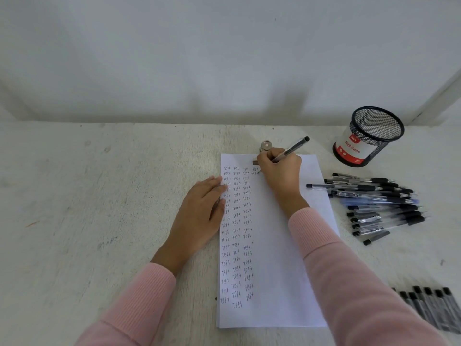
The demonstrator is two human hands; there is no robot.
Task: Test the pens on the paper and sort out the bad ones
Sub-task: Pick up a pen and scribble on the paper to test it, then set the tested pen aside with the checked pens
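A white sheet of paper (287, 258) lies on the table, with columns of the handwritten word "test" down its left part. My right hand (283, 174) grips a clear pen with a black cap end (293, 147), its tip down on the paper near the top of the fourth column. My left hand (199, 218) lies flat, fingers resting on the paper's left edge. A pile of several pens (379, 203) lies right of the paper. Another row of several pens (434, 310) lies at the lower right.
A black mesh pen cup (369, 136) with a red and white "Ball Pens" label stands at the back right. A metal clip (266, 145) sits at the paper's top edge. A white wall runs along the back of the table (99, 196).
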